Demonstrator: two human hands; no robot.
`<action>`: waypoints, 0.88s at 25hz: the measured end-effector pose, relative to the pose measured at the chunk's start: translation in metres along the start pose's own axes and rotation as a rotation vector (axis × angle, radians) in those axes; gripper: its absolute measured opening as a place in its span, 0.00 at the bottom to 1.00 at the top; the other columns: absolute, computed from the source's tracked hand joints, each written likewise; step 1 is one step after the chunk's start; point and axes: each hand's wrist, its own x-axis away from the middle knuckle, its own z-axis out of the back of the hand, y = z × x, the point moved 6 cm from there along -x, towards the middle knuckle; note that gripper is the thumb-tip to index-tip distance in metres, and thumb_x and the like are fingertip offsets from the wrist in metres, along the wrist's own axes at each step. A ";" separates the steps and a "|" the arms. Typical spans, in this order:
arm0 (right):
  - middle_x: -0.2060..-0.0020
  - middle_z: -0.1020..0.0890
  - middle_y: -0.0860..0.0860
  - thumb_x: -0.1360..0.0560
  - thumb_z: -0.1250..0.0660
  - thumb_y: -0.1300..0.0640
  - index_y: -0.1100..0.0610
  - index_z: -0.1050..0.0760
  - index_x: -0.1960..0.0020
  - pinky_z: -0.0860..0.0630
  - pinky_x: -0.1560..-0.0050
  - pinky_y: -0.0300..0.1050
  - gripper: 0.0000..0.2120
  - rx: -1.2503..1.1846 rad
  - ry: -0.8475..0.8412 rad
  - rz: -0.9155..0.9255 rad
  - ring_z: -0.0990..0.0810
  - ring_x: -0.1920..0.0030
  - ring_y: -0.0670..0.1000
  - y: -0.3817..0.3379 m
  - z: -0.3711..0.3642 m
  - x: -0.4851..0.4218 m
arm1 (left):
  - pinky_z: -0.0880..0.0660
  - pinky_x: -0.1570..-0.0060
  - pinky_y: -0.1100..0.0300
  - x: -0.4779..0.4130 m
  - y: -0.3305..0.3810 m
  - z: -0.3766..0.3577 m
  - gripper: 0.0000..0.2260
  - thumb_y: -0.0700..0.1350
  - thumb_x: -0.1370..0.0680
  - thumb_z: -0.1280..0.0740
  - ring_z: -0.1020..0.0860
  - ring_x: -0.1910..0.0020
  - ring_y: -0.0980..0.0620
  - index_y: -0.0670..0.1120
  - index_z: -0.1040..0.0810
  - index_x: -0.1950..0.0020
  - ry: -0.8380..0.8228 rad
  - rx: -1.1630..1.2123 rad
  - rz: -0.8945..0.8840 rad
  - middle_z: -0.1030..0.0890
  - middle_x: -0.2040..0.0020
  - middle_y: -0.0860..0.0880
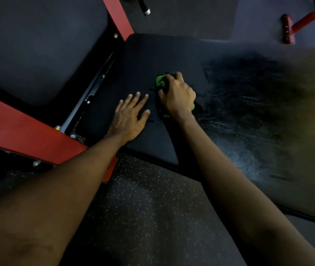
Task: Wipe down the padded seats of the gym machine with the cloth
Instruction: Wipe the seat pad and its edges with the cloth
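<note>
At frame centre the right hand curls its fingers round a bunched green cloth, pressing it onto the black padded seat. Just left of it the left hand lies flat on the seat, fingers straight and spread, holding nothing

We reach both bare arms forward and down, forearms running in from the lower corners. Our left hand lies flat, palm down, fingers straight and slightly spread, thumb out to the right. Just beside it, our right hand is curled knuckles-up, fingers bunched round the green cloth.
</note>
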 end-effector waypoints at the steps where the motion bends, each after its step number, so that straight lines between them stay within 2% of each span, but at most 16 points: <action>1: 0.33 0.27 0.51 0.23 0.34 0.49 0.51 0.25 0.33 0.28 0.55 0.49 0.19 -0.003 -0.005 0.003 0.19 0.44 0.59 -0.003 -0.001 -0.002 | 0.55 0.21 0.49 -0.001 -0.003 0.002 0.25 0.55 0.14 0.46 0.50 0.18 0.48 0.55 0.46 0.17 -0.031 0.001 -0.017 0.46 0.17 0.49; 4: 0.33 0.27 0.50 0.23 0.34 0.49 0.49 0.25 0.33 0.28 0.55 0.48 0.19 -0.034 -0.011 0.052 0.19 0.46 0.58 -0.011 0.001 0.027 | 0.52 0.20 0.51 0.004 -0.022 0.008 0.25 0.54 0.13 0.48 0.50 0.18 0.51 0.53 0.49 0.17 -0.086 -0.034 -0.113 0.48 0.17 0.50; 7: 0.31 0.27 0.47 0.24 0.33 0.49 0.48 0.25 0.33 0.24 0.55 0.48 0.20 -0.070 -0.036 0.150 0.19 0.45 0.56 -0.023 0.000 0.080 | 0.52 0.20 0.52 0.011 -0.036 0.008 0.28 0.59 0.16 0.52 0.48 0.18 0.53 0.53 0.47 0.16 -0.028 -0.043 -0.144 0.46 0.17 0.52; 10: 0.29 0.28 0.47 0.24 0.32 0.50 0.48 0.24 0.33 0.23 0.54 0.49 0.20 -0.065 -0.059 0.194 0.20 0.43 0.56 -0.024 0.006 0.085 | 0.53 0.20 0.53 0.011 -0.035 0.007 0.29 0.61 0.18 0.54 0.47 0.19 0.55 0.54 0.45 0.17 -0.015 -0.005 -0.143 0.44 0.17 0.53; 13: 0.29 0.28 0.46 0.24 0.31 0.50 0.47 0.24 0.34 0.24 0.51 0.51 0.19 -0.018 0.003 0.040 0.20 0.43 0.59 0.015 0.021 0.043 | 0.54 0.21 0.55 0.011 -0.037 0.009 0.28 0.59 0.17 0.52 0.47 0.19 0.55 0.54 0.45 0.17 -0.005 0.013 -0.134 0.44 0.17 0.52; 15: 0.30 0.28 0.48 0.24 0.32 0.50 0.48 0.24 0.35 0.27 0.53 0.51 0.18 -0.006 0.041 -0.116 0.20 0.44 0.61 0.046 0.031 0.018 | 0.54 0.21 0.56 0.012 -0.037 0.008 0.27 0.58 0.16 0.50 0.47 0.19 0.55 0.54 0.44 0.17 0.001 0.025 -0.134 0.43 0.18 0.52; 17: 0.31 0.27 0.49 0.24 0.33 0.49 0.50 0.24 0.35 0.30 0.54 0.50 0.19 0.027 0.053 -0.181 0.20 0.45 0.62 0.048 0.028 0.011 | 0.53 0.20 0.56 0.012 -0.038 0.008 0.26 0.57 0.16 0.50 0.46 0.19 0.55 0.54 0.43 0.17 0.016 0.033 -0.138 0.43 0.18 0.52; 19: 0.32 0.27 0.50 0.24 0.33 0.49 0.50 0.24 0.35 0.28 0.53 0.50 0.19 0.025 0.037 -0.143 0.19 0.45 0.62 0.021 0.020 0.022 | 0.53 0.20 0.56 0.012 -0.038 0.009 0.26 0.55 0.16 0.49 0.45 0.19 0.54 0.53 0.43 0.18 0.030 0.047 -0.140 0.42 0.18 0.51; 22: 0.31 0.27 0.50 0.25 0.33 0.50 0.50 0.25 0.34 0.26 0.55 0.48 0.19 0.006 -0.033 0.040 0.19 0.47 0.59 -0.024 0.006 0.066 | 0.53 0.21 0.56 0.012 -0.038 0.009 0.24 0.50 0.15 0.49 0.45 0.19 0.53 0.52 0.42 0.18 0.033 0.057 -0.148 0.42 0.18 0.50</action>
